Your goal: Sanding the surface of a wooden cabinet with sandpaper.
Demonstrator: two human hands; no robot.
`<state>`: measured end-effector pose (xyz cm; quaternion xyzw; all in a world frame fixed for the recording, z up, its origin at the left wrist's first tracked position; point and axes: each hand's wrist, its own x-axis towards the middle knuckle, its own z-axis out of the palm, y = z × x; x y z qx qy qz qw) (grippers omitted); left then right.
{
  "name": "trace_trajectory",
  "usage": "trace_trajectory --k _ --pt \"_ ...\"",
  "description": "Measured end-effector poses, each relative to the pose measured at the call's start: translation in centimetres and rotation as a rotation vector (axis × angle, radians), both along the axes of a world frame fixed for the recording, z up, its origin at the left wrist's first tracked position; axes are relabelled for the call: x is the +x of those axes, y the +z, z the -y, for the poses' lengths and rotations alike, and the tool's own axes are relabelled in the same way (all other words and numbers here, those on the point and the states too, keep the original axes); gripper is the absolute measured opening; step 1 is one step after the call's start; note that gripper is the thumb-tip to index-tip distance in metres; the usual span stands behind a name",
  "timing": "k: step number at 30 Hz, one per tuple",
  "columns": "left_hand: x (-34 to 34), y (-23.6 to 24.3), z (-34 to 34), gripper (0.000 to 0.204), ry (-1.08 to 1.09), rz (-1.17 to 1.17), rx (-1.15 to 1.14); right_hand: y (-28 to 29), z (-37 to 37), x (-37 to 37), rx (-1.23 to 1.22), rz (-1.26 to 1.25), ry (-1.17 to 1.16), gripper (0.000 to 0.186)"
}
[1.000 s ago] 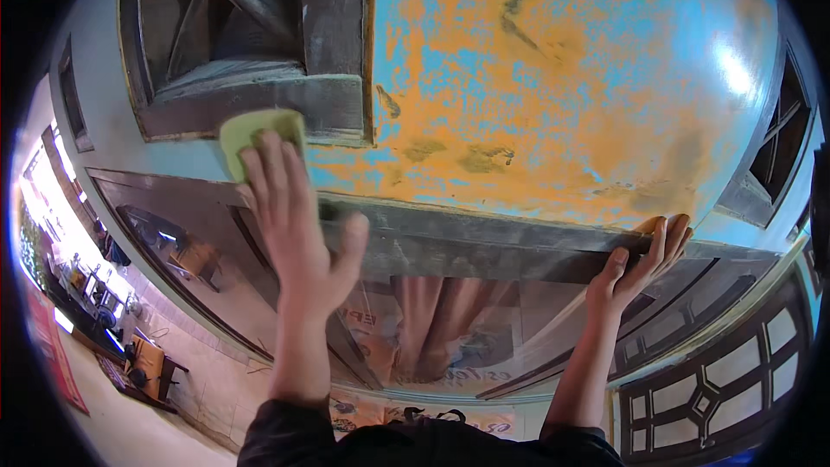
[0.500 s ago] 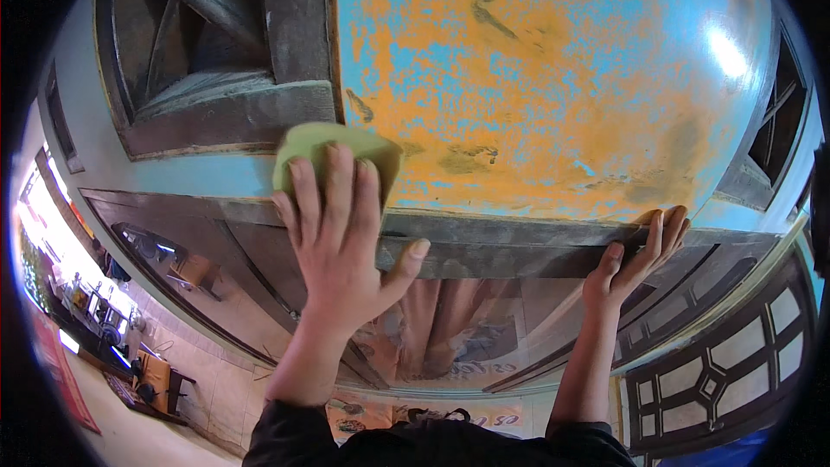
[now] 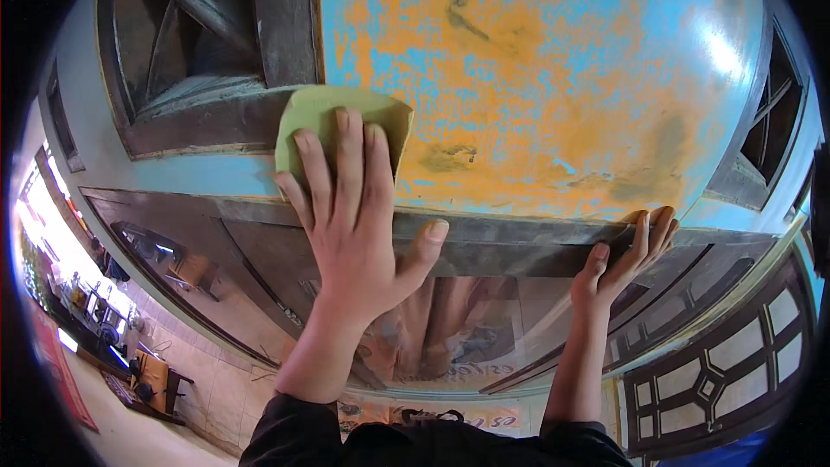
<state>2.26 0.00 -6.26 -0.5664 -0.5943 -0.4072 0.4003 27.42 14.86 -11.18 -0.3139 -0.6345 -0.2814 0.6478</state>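
Note:
My left hand point(image 3: 350, 233) presses a pale green sheet of sandpaper point(image 3: 303, 117) against the wall, its fingers stretched over the sheet and its thumb out to the side. The sheet's top and right edges curl away a little. It lies across the lower left corner of an orange and blue patchy panel point(image 3: 553, 78) and the dark wood frame beside it. My right hand point(image 3: 618, 264) rests on the dark wooden rail point(image 3: 510, 246) under the panel. Its fingers lie extended over the rail's upper edge, with the thumb apart and nothing held.
Carved wooden vents point(image 3: 194, 52) flank the panel at upper left and far right. Below the rail are reflective glass panes point(image 3: 475, 329). A dark-framed lattice door point(image 3: 718, 380) stands at lower right. A wooden chair point(image 3: 156, 380) is on the tiled floor at lower left.
My left hand and the sandpaper have moved up and slightly right along the wall. The right hand stays on the rail; the whole view has shifted a little.

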Motion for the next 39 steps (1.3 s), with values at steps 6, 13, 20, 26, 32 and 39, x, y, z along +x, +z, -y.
trace_trajectory --k 6,13,20,26,32,39 --pt "1.7 -4.2 0.1 0.078 -0.027 0.052 -0.063 -0.5 0.2 0.2 -0.003 0.031 -0.008 0.059" --pt "1.2 -1.8 -0.2 0.076 -0.009 0.007 -0.037 -0.7 0.0 0.3 -0.014 0.016 -0.025 0.057" --pt "2.1 -1.4 0.0 0.077 0.007 -0.023 -0.102 -0.8 0.2 0.0 -0.033 0.004 -0.005 0.058" --pt "3.4 1.4 -0.9 0.074 -0.021 -0.088 -0.136 -1.2 -0.1 0.5 -0.053 0.013 0.009 0.059" --pt "2.8 -3.9 -0.5 0.068 0.025 -0.116 -0.126 -1.0 0.5 0.3 -0.045 0.047 -0.002 0.059" --pt "2.5 3.9 -1.0 0.065 0.053 -0.2 -0.092 -1.3 0.4 0.7 -0.08 0.07 0.002 0.059"
